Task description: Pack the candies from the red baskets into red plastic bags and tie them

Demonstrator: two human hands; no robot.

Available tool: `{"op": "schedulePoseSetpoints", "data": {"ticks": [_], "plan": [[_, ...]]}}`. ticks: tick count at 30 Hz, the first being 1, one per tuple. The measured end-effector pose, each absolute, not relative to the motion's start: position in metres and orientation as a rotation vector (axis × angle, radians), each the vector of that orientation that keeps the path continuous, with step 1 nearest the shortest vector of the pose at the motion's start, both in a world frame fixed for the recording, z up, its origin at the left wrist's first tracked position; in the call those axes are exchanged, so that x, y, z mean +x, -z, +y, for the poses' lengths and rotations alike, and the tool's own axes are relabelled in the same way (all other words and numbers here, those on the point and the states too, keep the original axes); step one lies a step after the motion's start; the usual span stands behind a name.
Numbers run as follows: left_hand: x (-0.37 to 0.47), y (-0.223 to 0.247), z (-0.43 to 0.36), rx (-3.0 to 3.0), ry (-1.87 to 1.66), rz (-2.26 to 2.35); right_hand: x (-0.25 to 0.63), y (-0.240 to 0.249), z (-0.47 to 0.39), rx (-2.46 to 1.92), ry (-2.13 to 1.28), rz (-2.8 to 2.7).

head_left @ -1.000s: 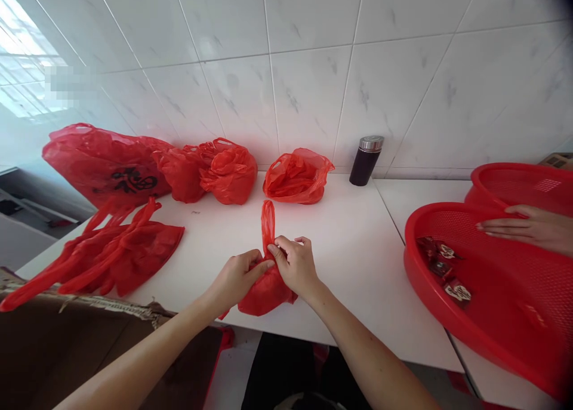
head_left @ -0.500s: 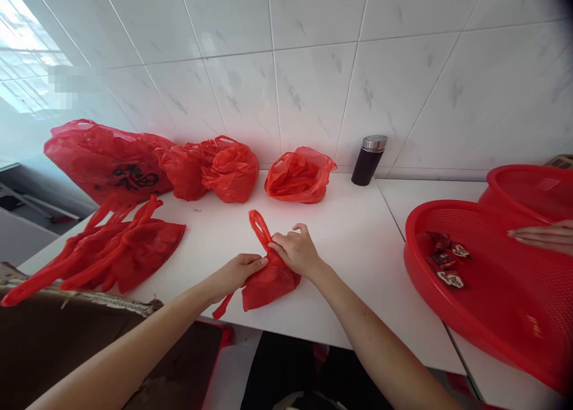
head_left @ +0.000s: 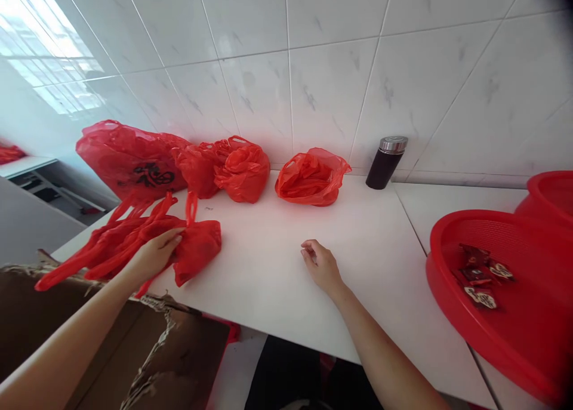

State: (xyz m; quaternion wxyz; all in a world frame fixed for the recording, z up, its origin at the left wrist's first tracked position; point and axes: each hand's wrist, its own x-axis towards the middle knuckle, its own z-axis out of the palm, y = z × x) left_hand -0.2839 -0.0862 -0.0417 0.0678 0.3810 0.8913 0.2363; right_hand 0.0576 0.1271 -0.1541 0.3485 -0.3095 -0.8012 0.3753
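My left hand (head_left: 156,256) is closed on a small filled red plastic bag (head_left: 199,250) at the left of the table, its handle loop pointing up. That bag lies against several other red plastic bags (head_left: 125,234) with long handles. Part of its neck is hidden behind my fingers. Over the middle of the table, my right hand (head_left: 323,267) is empty, its fingers loosely curled and the thumb a little apart from them.
Along the tiled wall stand a large red bag with black print (head_left: 152,174), bunched red bags (head_left: 244,171), an opened red bag (head_left: 311,180) and a dark flask (head_left: 385,165). To the right, a red basket (head_left: 447,290) holds several small packets (head_left: 481,276). Below left sits a cardboard box (head_left: 179,350).
My left hand has carried the small bag left to the other bags. My right hand has let go of it and moved slightly right. The other person's hand is out of view.
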Motion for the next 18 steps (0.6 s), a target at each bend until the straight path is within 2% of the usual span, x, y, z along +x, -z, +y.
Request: {"op": "schedulePoseSetpoints", "data": {"ticks": [5,9,13,16,18], "plan": [[-0.325,0.045,-0.112,1.151,-0.406,2.981,0.057,0.162,0.128,-0.793,-0.952,-2.097],[-0.290,0.042,-0.104,1.371,-0.248,3.212,0.057,0.162,0.127,-0.795,-0.931,-2.102],[-0.255,0.064,-0.084,1.909,0.083,2.698,0.058,0.162,0.126,-0.793,-0.916,-2.112],[-0.260,0.088,-0.079,1.835,0.349,2.458,0.059,0.162,0.126,-0.788,-0.900,-2.121],[-0.269,0.094,-0.079,1.724,0.382,2.449,0.060,0.161,0.125,-0.779,-0.890,-2.130]]}}
